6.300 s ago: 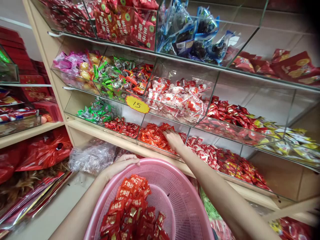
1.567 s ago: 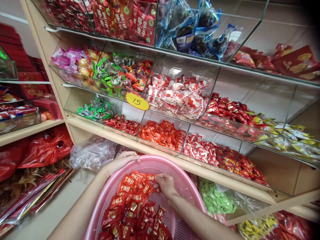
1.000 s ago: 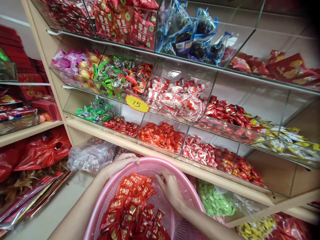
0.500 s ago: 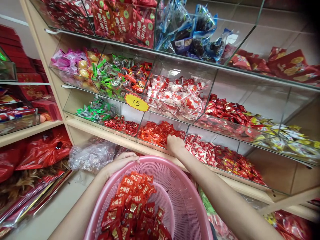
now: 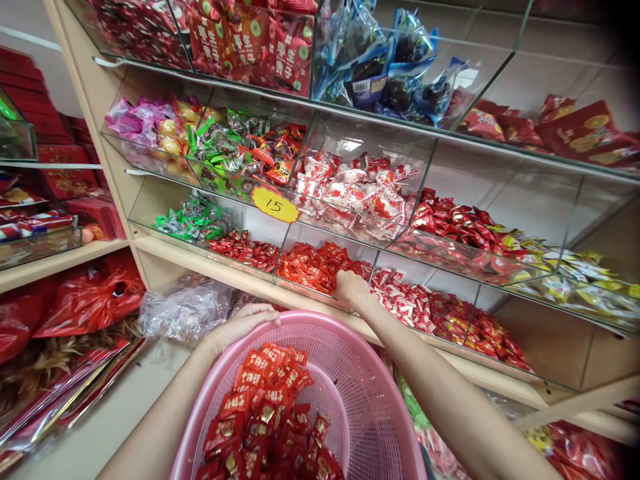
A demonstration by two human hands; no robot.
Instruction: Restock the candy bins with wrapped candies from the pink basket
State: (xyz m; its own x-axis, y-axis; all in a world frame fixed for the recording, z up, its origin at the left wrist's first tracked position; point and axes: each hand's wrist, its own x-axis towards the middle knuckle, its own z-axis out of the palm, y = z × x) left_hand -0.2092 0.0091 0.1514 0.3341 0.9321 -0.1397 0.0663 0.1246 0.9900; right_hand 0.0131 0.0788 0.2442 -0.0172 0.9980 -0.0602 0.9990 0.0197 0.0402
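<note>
My left hand [image 5: 243,327] is closed over the far left rim of a pink plastic basket [image 5: 370,373]. Inside the basket, orange-red wrapped candies [image 5: 273,363] lie in a heap with darker red and gold ones [image 5: 280,433] nearer me. Across the rack's front edge reaches my right hand [image 5: 351,290], bent at the wrist into the lowest row of bins. It touches the right side of a pile of small orange-red candy packets [image 5: 313,267]. Its fingers look curled, but the fingertips and anything in them are hidden.
Clear dividers split the wooden rack [image 5: 240,273] into bins of wrapped sweets. A yellow price tag [image 5: 275,204] marked 15 hangs above the lowest row. Red-and-white candies [image 5: 400,300] fill the bin to the right. A clear plastic bag [image 5: 185,310] lies below the shelf at left.
My right hand has shifted very slightly within the same bin. The basket and my left hand stay where they were.
</note>
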